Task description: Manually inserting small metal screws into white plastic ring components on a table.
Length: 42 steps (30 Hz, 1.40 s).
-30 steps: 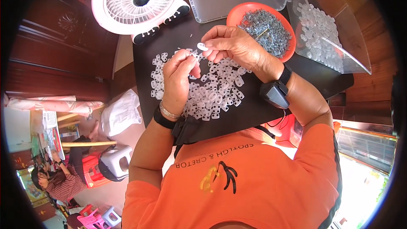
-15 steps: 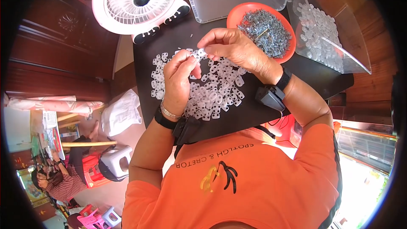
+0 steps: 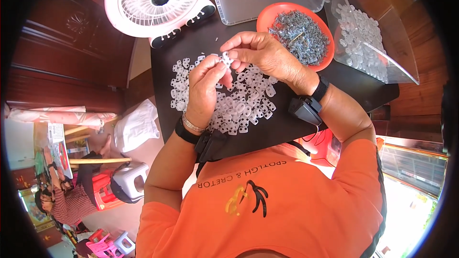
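Assembly step, as judged from the hands: the left hand [image 3: 204, 88] and right hand [image 3: 265, 57] meet above the black bench [image 3: 291, 129], both fingertip grips pinched on one small white translucent plastic clip [image 3: 226, 59] held over the scattered pile of like clips [image 3: 234, 100]. Probably a piece from the red round bowl of grey metal parts [image 3: 300, 36] is being fitted; the next move would call for fine alignment. Any metal piece between the fingers is too small to make out; the clear plastic bins [image 3: 368, 43] are cut off.
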Tool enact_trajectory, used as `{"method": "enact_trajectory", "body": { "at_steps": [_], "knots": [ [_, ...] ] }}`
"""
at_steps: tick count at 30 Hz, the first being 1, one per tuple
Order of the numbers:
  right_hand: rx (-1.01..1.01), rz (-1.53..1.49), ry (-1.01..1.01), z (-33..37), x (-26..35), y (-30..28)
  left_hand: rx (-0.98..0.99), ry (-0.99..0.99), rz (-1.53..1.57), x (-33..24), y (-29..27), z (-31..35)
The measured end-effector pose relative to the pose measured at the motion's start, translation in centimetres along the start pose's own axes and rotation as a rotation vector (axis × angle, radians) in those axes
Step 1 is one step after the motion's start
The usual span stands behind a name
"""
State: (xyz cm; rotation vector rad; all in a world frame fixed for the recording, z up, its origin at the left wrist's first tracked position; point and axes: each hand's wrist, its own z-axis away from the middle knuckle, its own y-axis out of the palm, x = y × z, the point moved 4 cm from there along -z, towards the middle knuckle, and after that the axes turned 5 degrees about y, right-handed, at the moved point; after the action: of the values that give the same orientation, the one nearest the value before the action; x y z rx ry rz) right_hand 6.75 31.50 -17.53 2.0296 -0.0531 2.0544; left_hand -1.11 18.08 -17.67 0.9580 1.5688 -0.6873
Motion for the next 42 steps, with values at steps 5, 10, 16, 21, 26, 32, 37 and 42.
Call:
{"method": "enact_trajectory", "body": {
  "at_steps": [5,10,16,21,26,32,37,42],
  "knots": [
    [-0.106,0.001,0.029,0.1,0.8,-0.9,-0.034,0.013,-0.002,0.1,-0.5,-0.1],
    [-0.098,-0.007,0.043,0.2,0.9,-0.7,-0.018,-0.032,-0.122,-0.1,-0.4,-0.1],
    [-0.043,-0.021,0.007,0.2,0.6,-0.6,-0.007,-0.032,-0.145,-0.3,-0.2,0.0],
    [-0.024,-0.018,-0.008,0.3,0.6,-0.5,-0.013,-0.055,-0.158,-0.3,-0.2,0.0],
    [0.022,0.053,-0.092,0.4,0.8,-0.1,-0.016,-0.064,-0.167,-0.2,-0.1,0.1],
    [-0.01,0.189,-0.085,0.6,0.9,0.3,0.0,-0.036,-0.159,0.1,-0.1,0.1],
    [0.033,0.18,-0.057,0.7,1.2,0.3,0.001,0.018,-0.172,-0.2,-0.2,0.1],
    [0.039,0.21,-0.097,0.6,1.3,0.4,-0.032,0.028,-0.16,-0.1,-0.4,0.1]
  ]
}}
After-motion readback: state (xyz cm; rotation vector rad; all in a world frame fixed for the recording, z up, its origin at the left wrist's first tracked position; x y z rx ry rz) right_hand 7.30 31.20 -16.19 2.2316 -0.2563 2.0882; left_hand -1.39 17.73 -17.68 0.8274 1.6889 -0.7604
